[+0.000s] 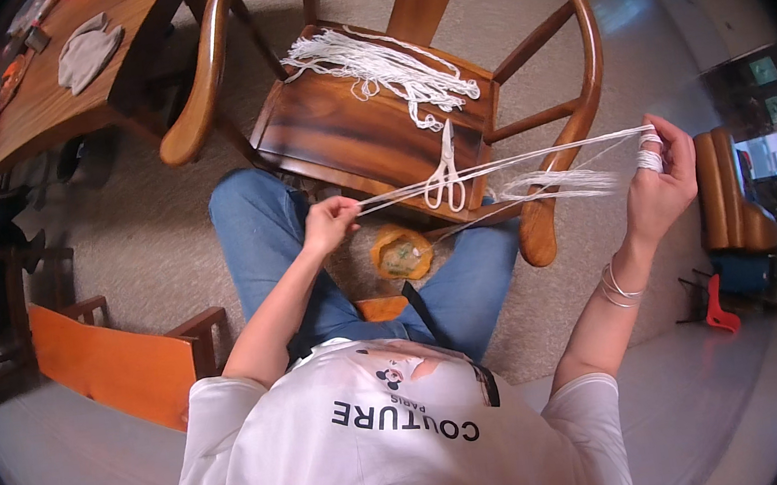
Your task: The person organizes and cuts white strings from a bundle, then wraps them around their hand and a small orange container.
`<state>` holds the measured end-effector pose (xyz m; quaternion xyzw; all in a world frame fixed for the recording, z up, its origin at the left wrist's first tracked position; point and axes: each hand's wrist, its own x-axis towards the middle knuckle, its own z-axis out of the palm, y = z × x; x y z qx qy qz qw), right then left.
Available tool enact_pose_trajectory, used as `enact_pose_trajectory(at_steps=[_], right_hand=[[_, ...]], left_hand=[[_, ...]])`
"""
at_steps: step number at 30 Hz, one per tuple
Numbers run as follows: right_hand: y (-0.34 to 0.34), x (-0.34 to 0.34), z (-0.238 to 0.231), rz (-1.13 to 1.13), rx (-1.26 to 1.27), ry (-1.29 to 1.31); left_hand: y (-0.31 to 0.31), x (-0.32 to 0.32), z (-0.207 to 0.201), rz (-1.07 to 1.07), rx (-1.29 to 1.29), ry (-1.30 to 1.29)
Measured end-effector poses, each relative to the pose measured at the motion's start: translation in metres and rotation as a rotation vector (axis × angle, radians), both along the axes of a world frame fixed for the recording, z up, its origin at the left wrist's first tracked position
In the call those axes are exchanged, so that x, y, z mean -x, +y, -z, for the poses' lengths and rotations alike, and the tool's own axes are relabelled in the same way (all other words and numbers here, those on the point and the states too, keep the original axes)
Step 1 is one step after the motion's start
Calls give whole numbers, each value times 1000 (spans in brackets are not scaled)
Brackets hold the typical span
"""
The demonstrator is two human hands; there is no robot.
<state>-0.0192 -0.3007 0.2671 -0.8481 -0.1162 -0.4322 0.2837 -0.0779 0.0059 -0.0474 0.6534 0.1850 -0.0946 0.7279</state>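
Observation:
White yarn strands (540, 152) stretch taut between my two hands, above the front of a wooden chair's seat. My left hand (331, 224) pinches one end of them. Several turns of the yarn wrap the fingers of my right hand (662, 162), raised out to the right. A looser white bundle (567, 183) hangs beside the chair arm, and a thin strand runs down toward a yellow bowl-like container (401, 252) between my knees. White-handled scissors (446, 172) lie on the seat's right front, partly behind the strands. Behind them rests a heap of cut white yarn (379, 65).
The wooden armchair (321, 136) faces me, its curved arms reaching out on both sides. At the upper left, a wooden table (44, 118) bears a beige cloth (89, 52). An orange-brown bench (112, 361) stands at left, a red chair-like object (720, 307) at right. Another person's arm shows at far left.

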Motion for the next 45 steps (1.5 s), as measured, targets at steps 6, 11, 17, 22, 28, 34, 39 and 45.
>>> enact_pose_trajectory(at_steps=[6, 11, 17, 22, 28, 34, 39, 45], right_hand=[[23, 12, -23, 20, 392, -202], [32, 17, -29, 0, 467, -257], [41, 24, -35, -17, 543, -283], [47, 38, -50, 8, 599, -256], [43, 46, -55, 16, 579, -227], [40, 49, -59, -1, 507, -258], [43, 55, -61, 28, 521, -290], [48, 66, -60, 77, 465, -250]], left_hand=[[-52, -10, 45, 196, 302, 16], [-74, -2, 50, 301, 197, -109], [-93, 3, 37, 327, -73, -281], [-106, -3, 25, 402, 21, -239], [-117, -9, 12, 414, -97, -342], [-130, -10, 9, 477, -176, -474], [-141, -19, 4, 583, -269, -533], [-155, -25, 12, 639, -340, -691]])
